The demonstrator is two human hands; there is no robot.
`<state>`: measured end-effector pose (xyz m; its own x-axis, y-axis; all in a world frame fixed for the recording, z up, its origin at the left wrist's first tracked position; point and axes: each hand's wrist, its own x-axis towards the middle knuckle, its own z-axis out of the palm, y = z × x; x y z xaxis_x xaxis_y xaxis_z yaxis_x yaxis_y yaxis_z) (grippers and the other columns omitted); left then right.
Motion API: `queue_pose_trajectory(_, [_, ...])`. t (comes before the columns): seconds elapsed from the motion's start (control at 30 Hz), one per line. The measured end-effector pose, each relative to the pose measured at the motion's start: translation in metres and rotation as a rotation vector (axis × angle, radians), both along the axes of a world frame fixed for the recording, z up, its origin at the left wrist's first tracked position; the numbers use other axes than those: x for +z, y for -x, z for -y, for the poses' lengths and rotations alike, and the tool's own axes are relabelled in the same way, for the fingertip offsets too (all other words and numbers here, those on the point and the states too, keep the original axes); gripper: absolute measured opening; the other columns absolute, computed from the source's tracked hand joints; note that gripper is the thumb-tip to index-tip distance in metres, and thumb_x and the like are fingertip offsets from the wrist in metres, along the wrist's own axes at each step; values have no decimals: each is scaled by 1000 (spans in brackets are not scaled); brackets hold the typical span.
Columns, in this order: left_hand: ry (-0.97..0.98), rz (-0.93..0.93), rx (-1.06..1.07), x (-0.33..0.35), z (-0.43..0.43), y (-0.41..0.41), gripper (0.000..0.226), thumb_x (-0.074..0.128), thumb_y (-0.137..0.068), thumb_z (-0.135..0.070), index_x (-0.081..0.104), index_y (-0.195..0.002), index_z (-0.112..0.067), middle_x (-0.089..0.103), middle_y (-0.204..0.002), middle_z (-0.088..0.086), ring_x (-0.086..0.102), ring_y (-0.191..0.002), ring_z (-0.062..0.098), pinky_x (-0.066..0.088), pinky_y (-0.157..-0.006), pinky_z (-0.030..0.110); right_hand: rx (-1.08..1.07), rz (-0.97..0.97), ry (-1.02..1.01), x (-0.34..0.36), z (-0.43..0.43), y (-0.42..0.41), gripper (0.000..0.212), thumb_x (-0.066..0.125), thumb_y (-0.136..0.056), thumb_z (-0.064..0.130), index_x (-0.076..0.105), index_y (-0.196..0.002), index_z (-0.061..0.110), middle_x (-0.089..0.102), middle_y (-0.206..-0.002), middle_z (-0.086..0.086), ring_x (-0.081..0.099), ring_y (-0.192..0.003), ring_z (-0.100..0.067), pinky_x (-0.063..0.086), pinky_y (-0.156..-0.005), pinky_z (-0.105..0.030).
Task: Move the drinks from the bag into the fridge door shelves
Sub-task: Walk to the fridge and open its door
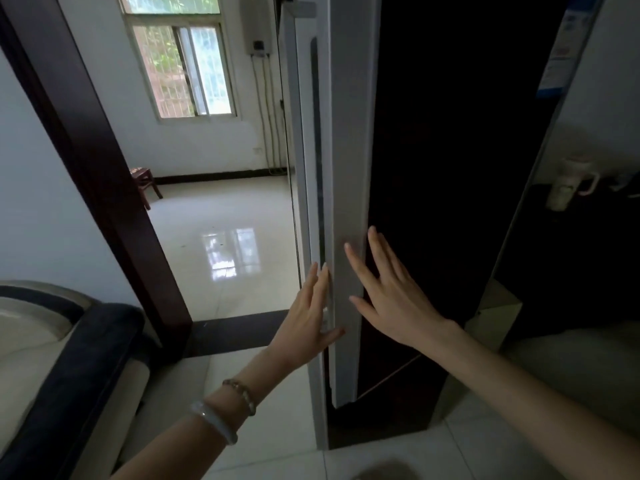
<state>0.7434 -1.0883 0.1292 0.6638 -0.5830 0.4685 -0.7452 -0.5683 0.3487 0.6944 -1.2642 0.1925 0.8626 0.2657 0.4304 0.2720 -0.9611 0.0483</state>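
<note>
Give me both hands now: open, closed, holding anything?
Left hand: open, flat against the fridge door edge, holding nothing.
Right hand: open, fingers spread, holding nothing.

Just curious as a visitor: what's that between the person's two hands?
In the head view, the pale vertical edge of the fridge door stands between the left hand and the right hand. Both hands are open and empty, fingers spread against it.

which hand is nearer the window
Left. The left hand lies on the fridge door edge facing the window; the right hand is beyond that edge, by the dark panel.
</note>
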Motion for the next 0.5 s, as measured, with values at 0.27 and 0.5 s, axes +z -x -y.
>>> queue_pose_trajectory(0.27, [-47, 28, -99, 0, 20, 56, 87, 35, -83, -70, -23, -141, -42, -19, -156, 11, 27, -139, 31, 29, -112, 43, 20, 20, -116, 0, 24, 82, 80, 55, -91, 30, -1, -148, 32, -18, -154, -18, 2, -142, -32, 24, -107, -40])
queue_pose_trajectory(0.5, [76, 14, -190, -9, 76, 118, 83, 34, -86, -66, -20, -142, -39, -9, -157, 13, -12, -143, 7, 6, -114, 22, -60, 108, 96, -11, 47, 163, 74, 52, -87, 31, 12, -148, 18, 5, -156, -17, 3, -143, -29, 13, -112, -47])
